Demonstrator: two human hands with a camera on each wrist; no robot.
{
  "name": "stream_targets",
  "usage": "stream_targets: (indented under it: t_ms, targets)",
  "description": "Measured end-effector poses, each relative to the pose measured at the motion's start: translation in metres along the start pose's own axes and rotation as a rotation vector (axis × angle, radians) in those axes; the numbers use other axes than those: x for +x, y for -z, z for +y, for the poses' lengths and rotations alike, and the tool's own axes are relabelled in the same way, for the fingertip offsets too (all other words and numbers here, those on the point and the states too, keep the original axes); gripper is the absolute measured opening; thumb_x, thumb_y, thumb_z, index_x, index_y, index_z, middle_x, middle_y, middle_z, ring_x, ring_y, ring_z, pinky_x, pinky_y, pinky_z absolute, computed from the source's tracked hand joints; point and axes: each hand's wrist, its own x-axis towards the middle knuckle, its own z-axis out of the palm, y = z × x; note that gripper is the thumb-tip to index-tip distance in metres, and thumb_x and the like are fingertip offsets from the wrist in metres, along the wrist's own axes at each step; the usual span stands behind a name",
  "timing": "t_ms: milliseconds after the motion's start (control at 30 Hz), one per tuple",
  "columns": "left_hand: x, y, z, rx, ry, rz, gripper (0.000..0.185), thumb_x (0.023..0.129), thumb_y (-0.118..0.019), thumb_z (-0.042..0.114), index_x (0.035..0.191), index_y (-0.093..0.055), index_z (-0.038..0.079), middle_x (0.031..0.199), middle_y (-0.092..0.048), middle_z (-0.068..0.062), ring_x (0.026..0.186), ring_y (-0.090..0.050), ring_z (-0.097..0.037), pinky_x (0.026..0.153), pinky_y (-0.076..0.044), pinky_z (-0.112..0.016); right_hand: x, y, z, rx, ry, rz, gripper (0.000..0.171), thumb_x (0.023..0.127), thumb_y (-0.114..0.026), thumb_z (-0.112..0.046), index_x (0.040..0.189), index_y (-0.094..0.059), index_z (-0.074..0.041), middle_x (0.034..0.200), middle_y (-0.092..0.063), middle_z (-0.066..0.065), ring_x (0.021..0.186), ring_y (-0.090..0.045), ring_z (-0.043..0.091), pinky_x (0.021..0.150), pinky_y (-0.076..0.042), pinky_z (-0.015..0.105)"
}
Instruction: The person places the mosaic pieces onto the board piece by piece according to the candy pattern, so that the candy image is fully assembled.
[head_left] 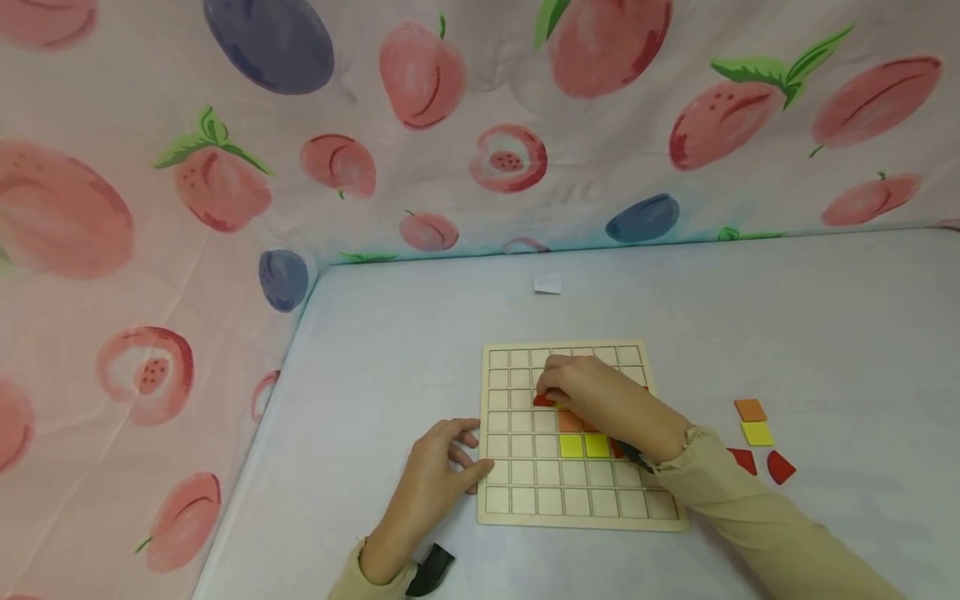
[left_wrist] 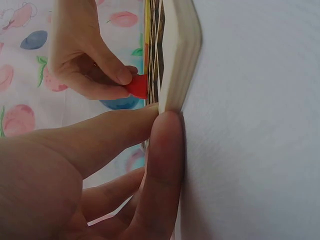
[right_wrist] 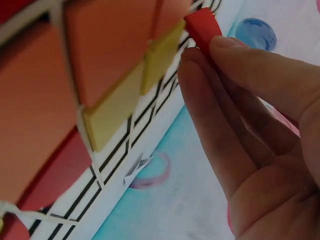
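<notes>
A square wooden grid board (head_left: 525,500) lies on the white table. My left hand (head_left: 435,471) grips its left edge, the thumb over the top and a finger (left_wrist: 165,145) against the side. Over the board, my right hand (head_left: 592,387) pinches a red piece (right_wrist: 204,27) with a curved edge between thumb and fingertips. That red piece (left_wrist: 138,86) stands tilted at the grid, just left of the laid tiles. Yellow squares (head_left: 572,446) and orange squares (head_left: 569,422) fill cells near the middle, with red pieces (right_wrist: 57,172) beside them. My right hand and wrist hide part of this pattern.
Right of the board lie an orange square (head_left: 750,409), a yellow square (head_left: 757,433) and two red curved pieces, one (head_left: 781,467) apart and one (head_left: 742,461) partly behind the sleeve. A small white paper (head_left: 547,285) lies farther back. Fruit-printed cloth (head_left: 450,167) hangs behind the table.
</notes>
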Motion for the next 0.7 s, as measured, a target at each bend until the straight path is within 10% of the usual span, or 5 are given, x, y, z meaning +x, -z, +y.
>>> stream_targets:
  t_ms: [700]
  targets:
    - [-0.0005,-0.0006,0.0017,0.032,-0.004,0.008,0.048,0.081,-0.079,0.004,0.126,-0.061,-0.002,0.101,-0.059,-0.006,0.075,-0.061,-0.011,0.053,-0.057,-0.022,0.0038,-0.0078,0.0029,-0.158,0.016,-0.003,0.007,0.083,-0.079,-0.009,0.086,-0.076,-0.014,0.082,-0.063,-0.005,0.078,-0.058,0.012,0.070,-0.057,0.024]
